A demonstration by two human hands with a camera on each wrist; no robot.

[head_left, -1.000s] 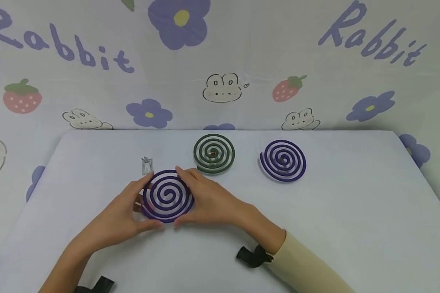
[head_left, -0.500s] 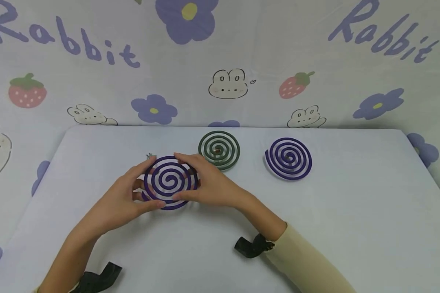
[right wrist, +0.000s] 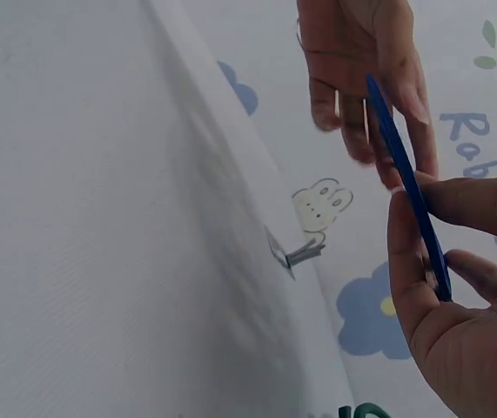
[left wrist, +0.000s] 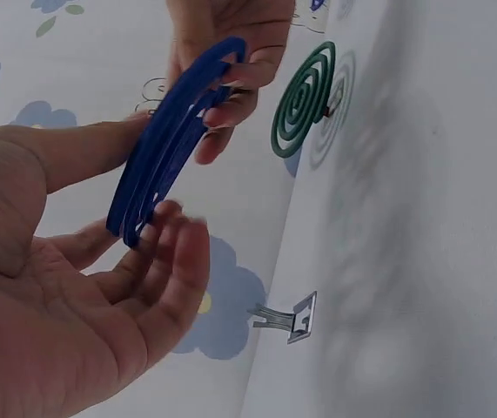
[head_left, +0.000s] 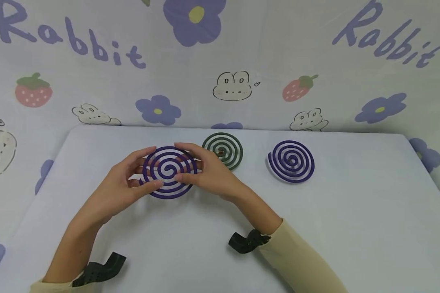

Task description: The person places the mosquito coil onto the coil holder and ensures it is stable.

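Observation:
Both hands hold a purple mosquito coil (head_left: 168,176) in the air over the white table, in the head view. My left hand (head_left: 119,185) pinches its left side between thumb and fingers; my right hand (head_left: 214,175) pinches the right side the same way. The left wrist view shows this coil (left wrist: 165,144) tilted, its shadow on the tabletop. A small metal coil stand (left wrist: 302,318) with upright prongs stands on the table below; in the head view it is hidden behind the coil and hand. Just beyond my right hand is a green mosquito coil (head_left: 223,151), partly covered by it.
Another purple mosquito coil (head_left: 291,161) sits at the back right of the white table (head_left: 352,228). The green coil (left wrist: 305,100) rests raised on its own support, casting a ring shadow. A printed cloth (head_left: 260,36) hangs behind the table's back edge.
Both hands have lifted the purple coil and carried it toward the back of the table, over the metal stand, which has gone out of sight in the head view.

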